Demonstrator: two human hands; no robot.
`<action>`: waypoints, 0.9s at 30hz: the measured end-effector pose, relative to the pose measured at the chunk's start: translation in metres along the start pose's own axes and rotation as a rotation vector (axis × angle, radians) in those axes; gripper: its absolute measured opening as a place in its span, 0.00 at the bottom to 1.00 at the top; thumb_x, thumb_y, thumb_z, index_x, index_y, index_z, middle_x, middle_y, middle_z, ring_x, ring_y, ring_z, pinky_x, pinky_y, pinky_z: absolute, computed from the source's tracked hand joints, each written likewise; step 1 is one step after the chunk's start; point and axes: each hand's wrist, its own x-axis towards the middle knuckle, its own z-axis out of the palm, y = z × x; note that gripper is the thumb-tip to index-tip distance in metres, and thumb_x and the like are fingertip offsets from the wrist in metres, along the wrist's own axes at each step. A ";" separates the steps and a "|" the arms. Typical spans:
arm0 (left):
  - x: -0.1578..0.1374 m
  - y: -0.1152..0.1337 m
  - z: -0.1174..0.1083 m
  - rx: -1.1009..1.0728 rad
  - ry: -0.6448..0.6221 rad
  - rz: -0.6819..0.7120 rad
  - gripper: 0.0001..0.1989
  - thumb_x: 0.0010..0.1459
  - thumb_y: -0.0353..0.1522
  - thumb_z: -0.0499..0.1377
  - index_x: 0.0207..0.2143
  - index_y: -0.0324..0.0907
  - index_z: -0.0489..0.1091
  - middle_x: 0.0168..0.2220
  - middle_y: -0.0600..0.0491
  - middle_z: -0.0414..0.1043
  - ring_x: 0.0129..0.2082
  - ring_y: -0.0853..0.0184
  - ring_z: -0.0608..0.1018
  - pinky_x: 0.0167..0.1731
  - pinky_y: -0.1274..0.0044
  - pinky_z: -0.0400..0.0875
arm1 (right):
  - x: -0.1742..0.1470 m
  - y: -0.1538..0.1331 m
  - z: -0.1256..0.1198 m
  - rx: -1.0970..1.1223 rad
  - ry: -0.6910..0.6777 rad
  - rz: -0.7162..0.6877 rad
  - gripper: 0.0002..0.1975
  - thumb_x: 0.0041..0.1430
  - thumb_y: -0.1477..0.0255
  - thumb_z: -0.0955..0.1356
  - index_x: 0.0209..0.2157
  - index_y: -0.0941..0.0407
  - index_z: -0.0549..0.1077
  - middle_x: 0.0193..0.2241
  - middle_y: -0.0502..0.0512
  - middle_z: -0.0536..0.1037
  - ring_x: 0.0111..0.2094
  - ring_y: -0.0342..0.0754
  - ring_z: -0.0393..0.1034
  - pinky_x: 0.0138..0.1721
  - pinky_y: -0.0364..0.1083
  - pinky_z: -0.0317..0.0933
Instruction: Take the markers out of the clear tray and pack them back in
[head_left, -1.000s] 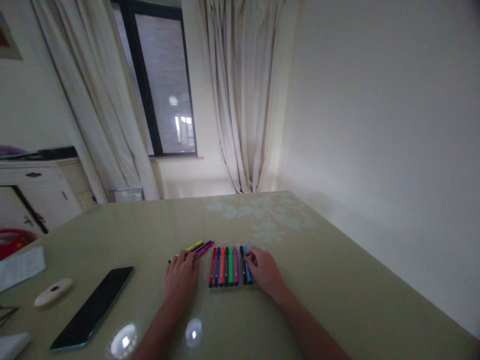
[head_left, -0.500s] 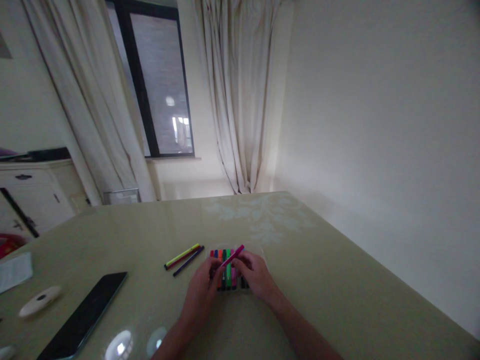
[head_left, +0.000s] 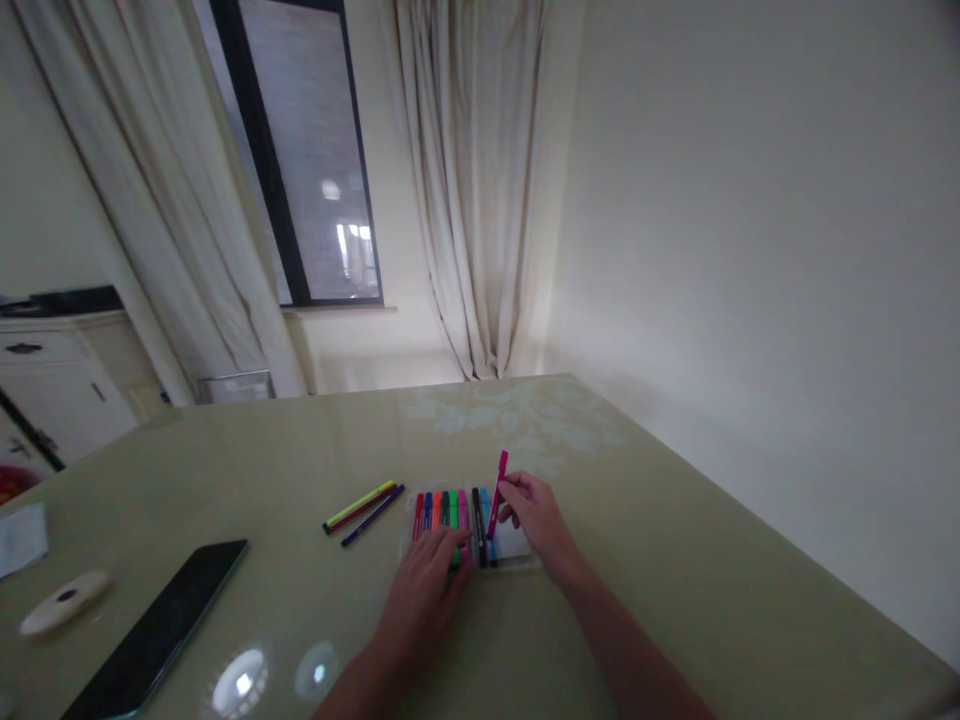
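Observation:
A magenta felt-tip pen point(head_left: 498, 490) is pinched in my right hand point(head_left: 531, 512), cap end up and tilted, over the right part of a clear plastic case point(head_left: 517, 565). In the case lies a row of felt-tip pens, among them a red one point(head_left: 418, 515), a green one point(head_left: 454, 508), a black one point(head_left: 478, 525) and a light blue one point(head_left: 485, 505). My left hand point(head_left: 429, 575) rests over the lower ends of the pens, fingers stretched toward the right and holding nothing I can see. It hides part of the row.
Left of the case, a yellow pen point(head_left: 360, 505), a dark red pen point(head_left: 367, 512) and a dark blue pen point(head_left: 373, 516) lie on the table point(head_left: 285, 470). A black phone point(head_left: 157, 630), a white oval object point(head_left: 66, 603) and a white paper point(head_left: 22, 540) lie farther left.
The magenta pen has gone from between both hands to my right hand alone, now more upright and farther right. My left hand has let go and lowered onto the pens.

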 end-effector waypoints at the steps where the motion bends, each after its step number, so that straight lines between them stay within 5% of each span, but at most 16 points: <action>1: -0.001 0.000 0.001 0.029 -0.009 0.019 0.14 0.67 0.35 0.56 0.53 0.47 0.72 0.50 0.45 0.77 0.51 0.55 0.77 0.53 0.63 0.72 | 0.001 0.001 -0.003 -0.043 -0.003 0.001 0.16 0.55 0.56 0.69 0.31 0.56 0.72 0.25 0.51 0.78 0.21 0.44 0.72 0.21 0.41 0.59; 15: -0.003 -0.003 0.002 0.195 -0.117 0.130 0.21 0.67 0.31 0.57 0.61 0.50 0.68 0.59 0.49 0.73 0.57 0.57 0.74 0.57 0.61 0.69 | -0.009 -0.003 -0.005 -0.670 -0.015 0.057 0.01 0.58 0.74 0.71 0.33 0.56 0.77 0.25 0.53 0.82 0.26 0.47 0.77 0.29 0.42 0.63; 20: -0.004 -0.001 0.006 0.282 -0.258 0.198 0.29 0.66 0.28 0.56 0.67 0.57 0.59 0.66 0.55 0.66 0.61 0.57 0.70 0.60 0.59 0.66 | -0.011 -0.005 -0.005 -0.806 -0.035 0.050 0.03 0.59 0.75 0.71 0.35 0.56 0.78 0.30 0.54 0.83 0.32 0.47 0.78 0.34 0.42 0.63; 27: -0.007 0.002 0.006 0.299 -0.334 0.251 0.28 0.68 0.30 0.56 0.67 0.61 0.59 0.65 0.58 0.67 0.62 0.58 0.69 0.62 0.59 0.61 | -0.013 -0.008 -0.005 -0.870 -0.060 -0.003 0.05 0.59 0.76 0.70 0.36 0.55 0.79 0.31 0.54 0.83 0.34 0.47 0.77 0.35 0.42 0.62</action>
